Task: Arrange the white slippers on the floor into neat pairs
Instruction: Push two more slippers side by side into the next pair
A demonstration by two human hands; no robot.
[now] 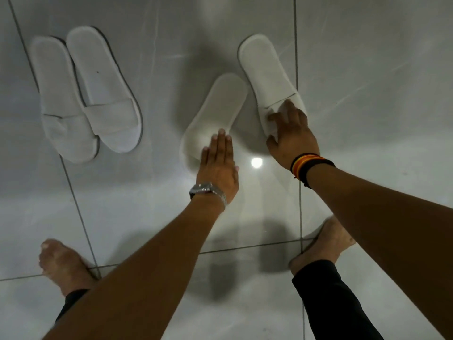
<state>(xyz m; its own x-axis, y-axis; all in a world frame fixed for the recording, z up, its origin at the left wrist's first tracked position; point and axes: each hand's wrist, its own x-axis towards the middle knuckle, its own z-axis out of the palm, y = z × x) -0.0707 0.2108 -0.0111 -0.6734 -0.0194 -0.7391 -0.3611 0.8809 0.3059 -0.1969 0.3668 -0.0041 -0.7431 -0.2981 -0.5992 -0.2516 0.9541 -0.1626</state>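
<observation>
Two white slippers lie side by side as a pair at the upper left, the outer one point(58, 99) and the inner one point(103, 89), toes toward me. A third white slipper point(220, 106) lies in the middle, tilted, its toe end under my left hand point(218, 165), whose flat fingers rest on it. A fourth white slipper point(264, 69) lies to the right of it, tilted the other way. My right hand point(291, 136) grips that slipper's toe strap, thumb at the toe edge. The two middle slippers splay apart at the toes and nearly touch at the heels.
The floor is glossy grey tile point(367, 94) with dark grout lines. My bare left foot point(63, 266) and right foot point(326, 241) stand at the bottom. A bright lamp reflection point(256, 163) shines between my hands.
</observation>
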